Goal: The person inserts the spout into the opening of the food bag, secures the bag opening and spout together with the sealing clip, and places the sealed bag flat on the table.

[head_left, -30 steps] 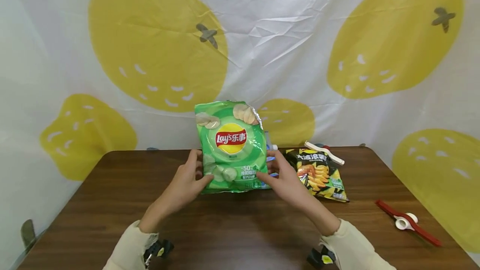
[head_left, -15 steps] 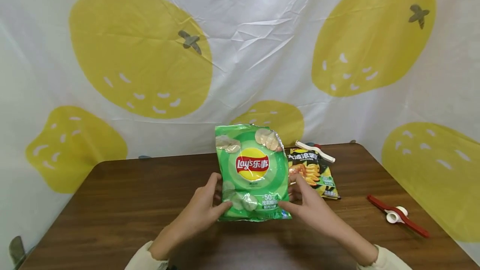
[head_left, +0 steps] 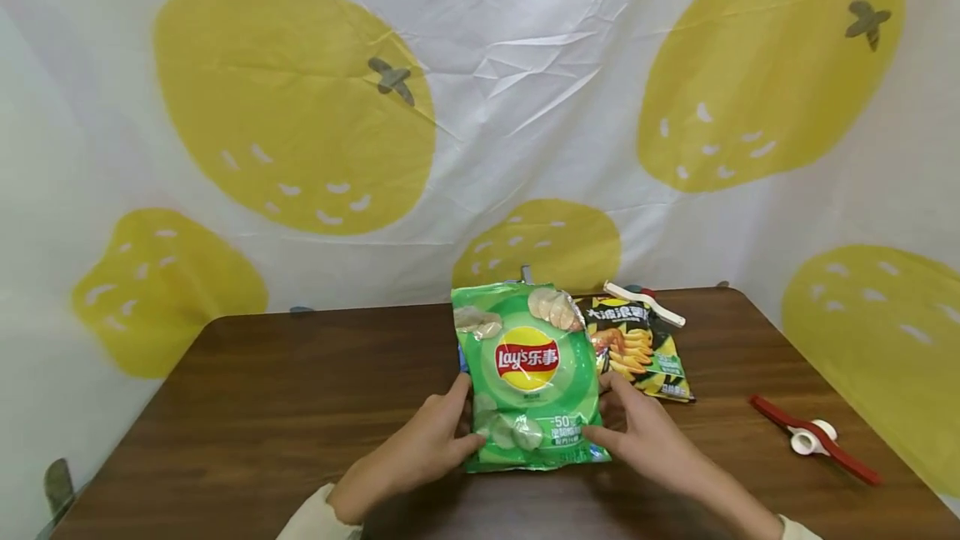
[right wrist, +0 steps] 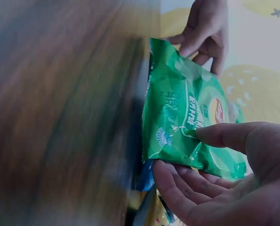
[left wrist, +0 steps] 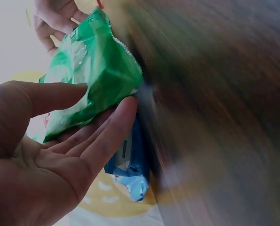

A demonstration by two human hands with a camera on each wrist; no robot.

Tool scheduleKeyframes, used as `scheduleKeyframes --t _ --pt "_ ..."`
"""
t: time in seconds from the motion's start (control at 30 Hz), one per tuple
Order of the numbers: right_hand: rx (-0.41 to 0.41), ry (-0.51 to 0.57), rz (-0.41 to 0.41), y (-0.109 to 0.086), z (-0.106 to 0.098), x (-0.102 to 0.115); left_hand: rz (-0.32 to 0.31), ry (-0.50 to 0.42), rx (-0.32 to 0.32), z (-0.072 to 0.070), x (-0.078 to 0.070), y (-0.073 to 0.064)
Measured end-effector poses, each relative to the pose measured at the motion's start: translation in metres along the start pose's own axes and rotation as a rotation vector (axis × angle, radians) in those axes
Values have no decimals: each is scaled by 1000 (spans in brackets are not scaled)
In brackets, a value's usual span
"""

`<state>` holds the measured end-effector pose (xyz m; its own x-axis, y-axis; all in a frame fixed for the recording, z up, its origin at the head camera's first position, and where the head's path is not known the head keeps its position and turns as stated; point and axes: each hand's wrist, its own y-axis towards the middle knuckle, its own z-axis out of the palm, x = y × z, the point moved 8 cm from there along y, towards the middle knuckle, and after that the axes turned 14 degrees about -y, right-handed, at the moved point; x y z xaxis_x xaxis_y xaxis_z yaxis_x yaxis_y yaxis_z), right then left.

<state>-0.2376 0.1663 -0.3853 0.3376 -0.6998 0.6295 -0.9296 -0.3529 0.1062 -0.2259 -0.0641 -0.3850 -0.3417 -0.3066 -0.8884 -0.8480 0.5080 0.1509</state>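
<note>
A green Lay's bag of potato chips (head_left: 528, 382) stands upright in the middle of the head view, its front facing me. My left hand (head_left: 431, 440) grips its lower left side, thumb on the front and fingers behind. On the opposite side my right hand (head_left: 648, 440) holds it the same way. In the left wrist view the left thumb lies over the green bag (left wrist: 100, 70), and a blue package (left wrist: 130, 153) shows behind it. The right wrist view has the right thumb pressed on the front of the green bag (right wrist: 177, 113). The green bag mostly hides the blue package from above.
Right of the green bag lies a black and yellow chip bag (head_left: 637, 348), with a white strip-shaped tool (head_left: 645, 304) by its top. A red strip-shaped tool with white rings (head_left: 813, 438) lies at the right of the brown table (head_left: 300, 390). A fruit-print curtain (head_left: 480, 123) hangs behind.
Both hands have brought the green bag down and toward me, also rightward in the head view. The head view has shifted slightly. The black bag and the tools stay on the table.
</note>
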Motion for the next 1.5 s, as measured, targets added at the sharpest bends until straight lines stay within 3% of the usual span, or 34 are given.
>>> scheduleKeyframes --t 0.3,0.6,0.73,0.87,1.0,1.2,1.33,1.5 --pt "56 -47 -64 3 9 -5 -33 44 25 -2 7 -4" --pt "74 -118 -69 0 -1 -5 -214 -136 136 3 24 -8" --pt "33 -193 -84 -5 -19 -2 -243 -113 149 -2 22 -10" --pt "-30 -272 -103 -15 -44 -6 -177 80 113 -13 7 -10" --pt "-120 -367 -62 -32 -75 -24 -84 238 45 -20 -18 -8" --pt "-210 -577 2 -59 -122 -64 28 310 38 0 -51 1" --pt "-121 -655 82 -69 -138 -96 107 343 76 21 -69 13" --pt "56 -687 109 -77 -135 -129 211 403 117 45 -91 30"
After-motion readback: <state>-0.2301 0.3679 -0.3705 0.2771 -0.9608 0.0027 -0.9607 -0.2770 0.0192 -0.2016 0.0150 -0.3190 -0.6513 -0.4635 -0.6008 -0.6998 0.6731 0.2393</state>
